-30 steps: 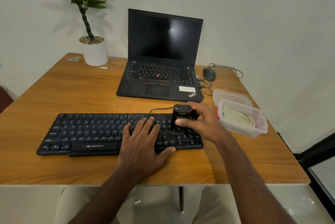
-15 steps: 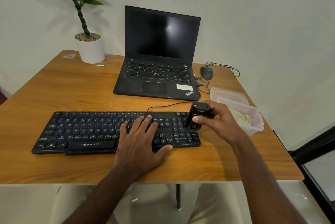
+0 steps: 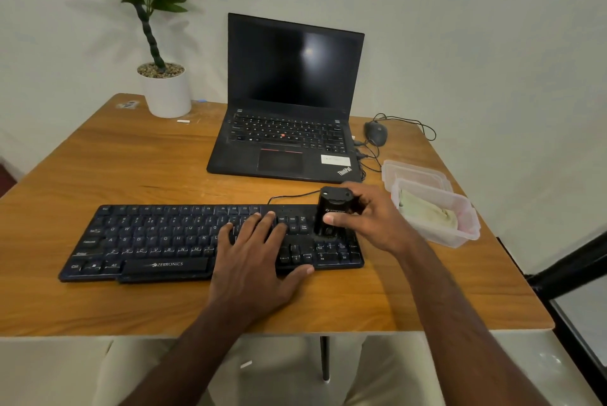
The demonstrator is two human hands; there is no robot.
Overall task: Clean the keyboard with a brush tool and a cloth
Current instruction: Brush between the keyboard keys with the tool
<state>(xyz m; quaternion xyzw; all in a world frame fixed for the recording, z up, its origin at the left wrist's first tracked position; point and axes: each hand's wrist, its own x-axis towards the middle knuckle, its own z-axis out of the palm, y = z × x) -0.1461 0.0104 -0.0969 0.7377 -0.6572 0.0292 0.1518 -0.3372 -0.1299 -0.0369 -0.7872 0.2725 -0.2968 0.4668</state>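
Right hand (image 3: pixel 374 221) has its grip clamped on the black brush tool (image 3: pixel 333 213), standing on the numpad end of the Zebronics keyboard (image 3: pixel 157 241). Left hand (image 3: pixel 256 261) lies flat, fingers apart, across the keys on the wooden bench (image 3: pixel 131 162).

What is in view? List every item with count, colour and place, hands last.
black external keyboard: one, near centre of table
black brush tool: one, on keyboard's right end
pale green cloth: one, inside clear plastic tub, right edge
clear plastic lid: one, behind tub
black laptop: one, open, far centre
dark mouse: one, right of laptop
green plant in white pot: one, far left
wooden table: one, brown
left hand: flat on keyboard
right hand: grips brush tool
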